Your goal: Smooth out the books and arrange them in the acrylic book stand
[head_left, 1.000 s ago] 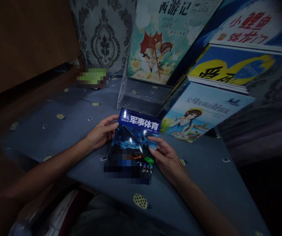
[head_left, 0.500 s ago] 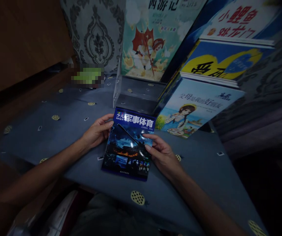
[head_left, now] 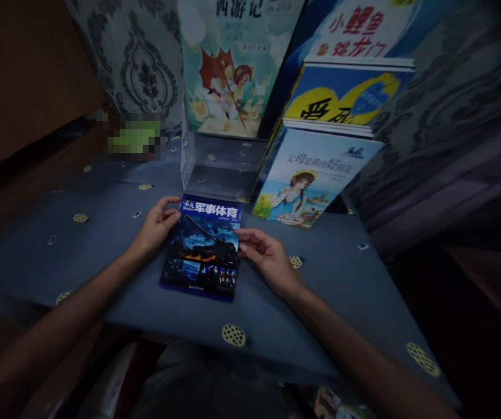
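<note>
- Head view: dark blue book (head_left: 202,247) lies face up between both hands, low over the patterned tabletop (head_left: 276,331), just in front of the clear rack (head_left: 185,166); cannot tell whether its underside touches down.
- Handling, judged: light, fairly stiff, glossy cover likely a bit slick; corners could bend. Best held by opposite long edges, as here.
- Left hand (head_left: 157,224): grip nearly closed, thumb and fingers at the left edge, near the top corner.
- Right hand (head_left: 272,256): thumb and forefinger close together on the right edge, upper half.
- Looks: white title characters across the top, tank above orange flames, small inset pictures below.
</note>
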Action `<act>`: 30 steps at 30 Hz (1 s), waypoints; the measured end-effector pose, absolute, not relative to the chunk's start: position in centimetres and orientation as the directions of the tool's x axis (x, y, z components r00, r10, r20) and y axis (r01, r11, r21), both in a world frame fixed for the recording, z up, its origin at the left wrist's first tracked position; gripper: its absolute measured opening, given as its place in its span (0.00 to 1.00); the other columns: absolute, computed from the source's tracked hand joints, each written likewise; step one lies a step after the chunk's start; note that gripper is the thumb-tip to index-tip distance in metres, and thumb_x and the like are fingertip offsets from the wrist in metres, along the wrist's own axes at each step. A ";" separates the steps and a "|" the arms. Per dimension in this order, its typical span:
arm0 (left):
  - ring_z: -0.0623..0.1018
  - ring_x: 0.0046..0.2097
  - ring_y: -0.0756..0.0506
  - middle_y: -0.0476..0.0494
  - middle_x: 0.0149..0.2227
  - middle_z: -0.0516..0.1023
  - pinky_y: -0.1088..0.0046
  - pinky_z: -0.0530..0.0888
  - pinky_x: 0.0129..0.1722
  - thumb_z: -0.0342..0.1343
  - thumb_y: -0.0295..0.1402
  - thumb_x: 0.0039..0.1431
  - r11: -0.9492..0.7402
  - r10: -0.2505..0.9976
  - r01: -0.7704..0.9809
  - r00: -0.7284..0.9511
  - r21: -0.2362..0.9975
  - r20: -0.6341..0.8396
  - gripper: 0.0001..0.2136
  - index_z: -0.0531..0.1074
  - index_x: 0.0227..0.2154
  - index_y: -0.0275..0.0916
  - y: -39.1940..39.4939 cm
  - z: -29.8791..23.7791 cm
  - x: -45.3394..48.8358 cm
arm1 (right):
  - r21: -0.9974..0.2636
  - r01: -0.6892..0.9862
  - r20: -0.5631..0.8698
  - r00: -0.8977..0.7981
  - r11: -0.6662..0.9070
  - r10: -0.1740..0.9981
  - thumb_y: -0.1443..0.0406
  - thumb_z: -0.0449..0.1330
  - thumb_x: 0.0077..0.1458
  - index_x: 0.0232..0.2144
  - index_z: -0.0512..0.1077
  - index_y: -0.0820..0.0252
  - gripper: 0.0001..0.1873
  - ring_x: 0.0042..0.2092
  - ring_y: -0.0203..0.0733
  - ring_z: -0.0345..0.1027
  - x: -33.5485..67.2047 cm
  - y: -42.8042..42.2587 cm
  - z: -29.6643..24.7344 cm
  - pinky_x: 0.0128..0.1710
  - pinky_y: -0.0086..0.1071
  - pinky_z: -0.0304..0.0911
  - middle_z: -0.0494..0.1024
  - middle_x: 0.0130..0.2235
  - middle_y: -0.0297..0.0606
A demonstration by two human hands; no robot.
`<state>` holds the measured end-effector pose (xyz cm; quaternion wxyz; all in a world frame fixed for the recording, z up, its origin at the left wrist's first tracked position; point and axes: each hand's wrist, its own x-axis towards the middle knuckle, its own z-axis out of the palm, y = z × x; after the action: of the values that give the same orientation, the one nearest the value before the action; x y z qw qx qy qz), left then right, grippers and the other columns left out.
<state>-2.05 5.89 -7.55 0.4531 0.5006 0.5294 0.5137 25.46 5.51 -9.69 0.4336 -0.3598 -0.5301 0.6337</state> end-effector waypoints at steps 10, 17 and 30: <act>0.74 0.55 0.36 0.37 0.53 0.77 0.51 0.72 0.56 0.46 0.33 0.68 -0.323 0.911 0.911 0.226 0.255 0.346 0.15 0.75 0.50 0.41 4.9 -8.1 -1.9 | -0.996 0.005 0.088 -0.290 0.093 0.953 0.64 0.64 0.55 0.37 0.80 0.55 0.07 0.49 0.43 0.76 26.2 6.3 -10.6 0.55 0.42 0.68 0.84 0.44 0.37; 0.71 0.64 0.34 0.34 0.61 0.75 0.46 0.70 0.63 0.48 0.34 0.71 -0.545 0.823 0.808 0.465 0.224 0.326 0.17 0.73 0.57 0.41 2.3 -8.5 1.9 | -0.996 -0.027 0.085 -0.314 0.080 0.946 0.64 0.61 0.58 0.40 0.80 0.56 0.09 0.45 0.41 0.77 26.3 6.7 -11.0 0.50 0.39 0.71 0.83 0.41 0.37; 0.70 0.66 0.35 0.33 0.64 0.72 0.45 0.67 0.64 0.47 0.31 0.72 -0.611 0.788 0.756 0.554 0.235 0.268 0.19 0.71 0.61 0.42 0.2 -8.7 4.1 | -0.681 0.478 0.302 -0.507 0.555 0.807 0.72 0.50 0.65 0.52 0.75 0.58 0.20 0.50 0.49 0.72 25.5 8.4 -9.4 0.55 0.44 0.64 0.81 0.51 0.45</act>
<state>4.11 0.22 -8.70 0.0463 0.8803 0.4384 0.1755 25.47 8.39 -9.42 0.3083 -0.3891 -0.8260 0.2668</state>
